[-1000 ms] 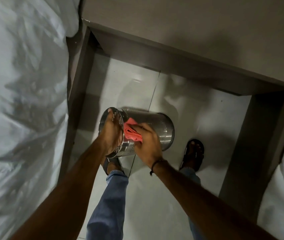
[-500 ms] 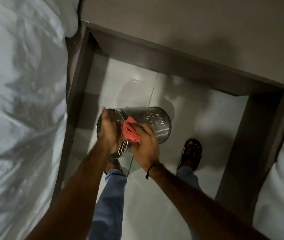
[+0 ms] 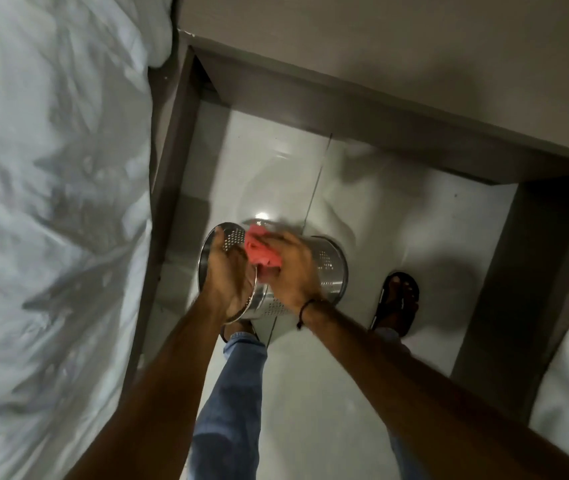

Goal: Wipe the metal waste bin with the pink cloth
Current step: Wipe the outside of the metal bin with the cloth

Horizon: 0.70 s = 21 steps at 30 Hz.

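Metal waste bin (image 3: 331, 271) tilted between both hands: left hand (image 3: 226, 275) grips its rim, right hand (image 3: 293, 271) presses pink cloth (image 3: 260, 252) on it.

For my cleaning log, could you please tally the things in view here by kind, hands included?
Hands: 2, the left hand and the right hand
Metal waste bins: 1
Pink cloths: 1
Black sandals clearly in view: 1
Wrist cords: 1
Total: 6
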Tool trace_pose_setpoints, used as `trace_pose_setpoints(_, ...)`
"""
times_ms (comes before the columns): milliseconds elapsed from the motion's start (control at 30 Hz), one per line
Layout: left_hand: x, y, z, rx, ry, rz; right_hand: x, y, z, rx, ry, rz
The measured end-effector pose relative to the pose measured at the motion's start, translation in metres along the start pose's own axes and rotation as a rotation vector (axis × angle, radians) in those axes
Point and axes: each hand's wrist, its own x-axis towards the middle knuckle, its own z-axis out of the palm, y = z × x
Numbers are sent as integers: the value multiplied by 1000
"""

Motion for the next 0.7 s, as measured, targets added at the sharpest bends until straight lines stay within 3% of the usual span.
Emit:
trace_pose_setpoints(167, -2, -2, -8, -68, 30, -33, -35, 11, 7, 9, 10, -56)
trace_pose_setpoints(333, -3, -9, -3, 108, 3, -6, -1, 2, 5, 5, 159, -32)
trace_pose_setpoints(433, 0, -1, -4, 74, -70, -22, 15, 2, -1, 3, 235, -49)
trace_pose_setpoints(700, 4, -1, 3, -152, -24, -53, -29, 16, 4, -72, 109, -67)
